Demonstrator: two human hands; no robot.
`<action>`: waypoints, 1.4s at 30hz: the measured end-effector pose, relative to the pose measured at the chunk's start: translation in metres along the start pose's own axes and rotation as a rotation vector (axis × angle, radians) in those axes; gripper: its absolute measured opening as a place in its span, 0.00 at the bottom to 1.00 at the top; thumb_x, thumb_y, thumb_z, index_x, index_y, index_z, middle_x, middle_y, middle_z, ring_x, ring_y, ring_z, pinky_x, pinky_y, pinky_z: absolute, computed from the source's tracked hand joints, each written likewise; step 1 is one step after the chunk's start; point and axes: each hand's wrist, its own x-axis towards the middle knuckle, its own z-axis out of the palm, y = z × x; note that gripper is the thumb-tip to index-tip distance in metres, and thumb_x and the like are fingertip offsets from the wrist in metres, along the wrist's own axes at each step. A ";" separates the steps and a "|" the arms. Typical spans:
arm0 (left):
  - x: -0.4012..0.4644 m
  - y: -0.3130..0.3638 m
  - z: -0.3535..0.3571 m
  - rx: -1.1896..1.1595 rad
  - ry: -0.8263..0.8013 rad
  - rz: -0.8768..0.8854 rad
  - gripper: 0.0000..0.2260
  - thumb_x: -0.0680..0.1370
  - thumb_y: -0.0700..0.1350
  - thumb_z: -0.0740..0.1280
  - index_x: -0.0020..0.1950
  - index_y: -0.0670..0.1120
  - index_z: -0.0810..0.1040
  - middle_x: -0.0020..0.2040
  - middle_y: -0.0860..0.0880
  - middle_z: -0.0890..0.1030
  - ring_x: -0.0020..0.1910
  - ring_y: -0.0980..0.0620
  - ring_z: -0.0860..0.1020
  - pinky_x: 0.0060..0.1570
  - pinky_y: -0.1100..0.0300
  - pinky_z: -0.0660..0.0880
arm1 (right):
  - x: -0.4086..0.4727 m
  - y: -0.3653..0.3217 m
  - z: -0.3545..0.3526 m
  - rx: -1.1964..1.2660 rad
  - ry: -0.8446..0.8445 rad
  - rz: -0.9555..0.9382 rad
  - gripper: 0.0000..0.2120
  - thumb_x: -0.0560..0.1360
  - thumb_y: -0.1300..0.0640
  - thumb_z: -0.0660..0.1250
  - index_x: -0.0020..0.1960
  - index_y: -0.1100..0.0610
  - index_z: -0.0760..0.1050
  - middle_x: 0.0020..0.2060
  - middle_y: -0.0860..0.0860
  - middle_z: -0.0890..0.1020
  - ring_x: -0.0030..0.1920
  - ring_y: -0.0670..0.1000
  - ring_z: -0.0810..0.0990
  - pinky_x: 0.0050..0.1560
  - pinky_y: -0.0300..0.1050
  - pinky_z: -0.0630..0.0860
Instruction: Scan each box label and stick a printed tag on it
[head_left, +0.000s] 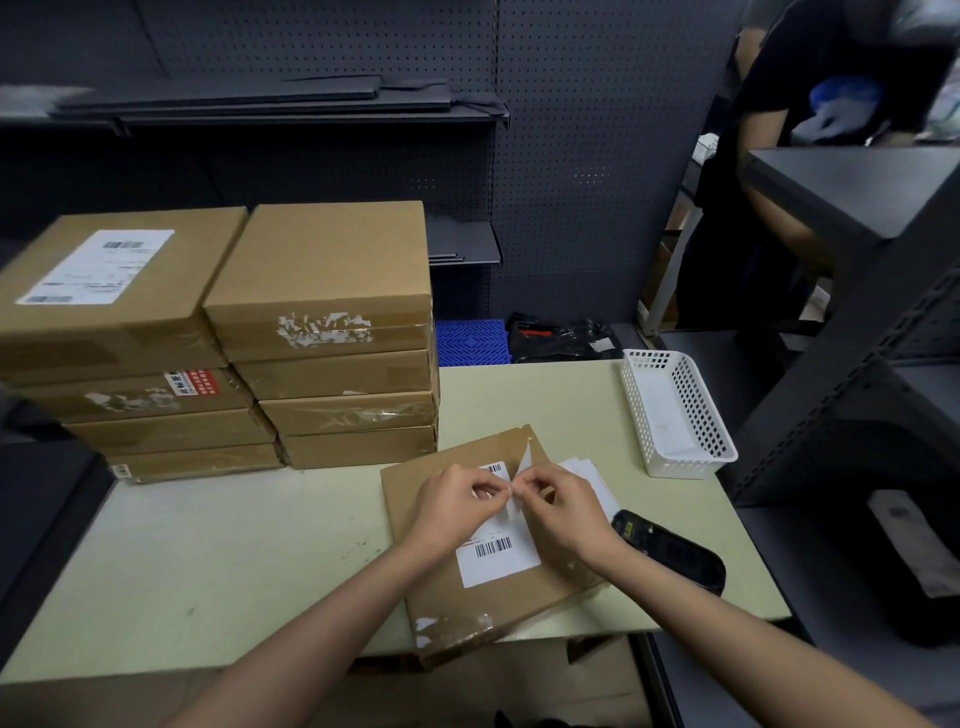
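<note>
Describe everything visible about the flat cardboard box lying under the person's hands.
The flat cardboard box is brown and thin, lying flat and turned at an angle on the pale green table, its near corner past the table's front edge. A white barcode label sits on its top face. Torn white label remnants and clear tape mark its near edge. Above it, the left hand and right hand pinch a small white tag between their fingers. White paper sheets lie partly under its right side.
</note>
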 end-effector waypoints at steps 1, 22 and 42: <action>0.000 0.001 0.000 -0.013 0.013 -0.002 0.04 0.73 0.49 0.71 0.44 0.54 0.85 0.40 0.56 0.85 0.40 0.60 0.80 0.41 0.63 0.73 | 0.000 -0.001 0.000 -0.001 0.004 -0.004 0.08 0.77 0.53 0.67 0.41 0.42 0.74 0.42 0.45 0.81 0.44 0.47 0.78 0.46 0.40 0.74; -0.002 -0.001 0.005 -0.152 0.062 -0.072 0.04 0.71 0.47 0.72 0.37 0.50 0.85 0.36 0.56 0.84 0.40 0.58 0.81 0.43 0.57 0.77 | 0.002 0.002 0.000 0.026 0.007 0.041 0.04 0.77 0.52 0.66 0.44 0.46 0.76 0.44 0.46 0.82 0.45 0.48 0.79 0.45 0.42 0.73; -0.009 0.019 0.008 -0.056 0.165 -0.058 0.04 0.71 0.48 0.71 0.42 0.52 0.85 0.39 0.54 0.85 0.40 0.57 0.80 0.40 0.59 0.75 | -0.004 -0.005 0.008 0.014 0.153 0.039 0.06 0.78 0.54 0.65 0.47 0.54 0.80 0.44 0.46 0.82 0.45 0.45 0.77 0.41 0.28 0.67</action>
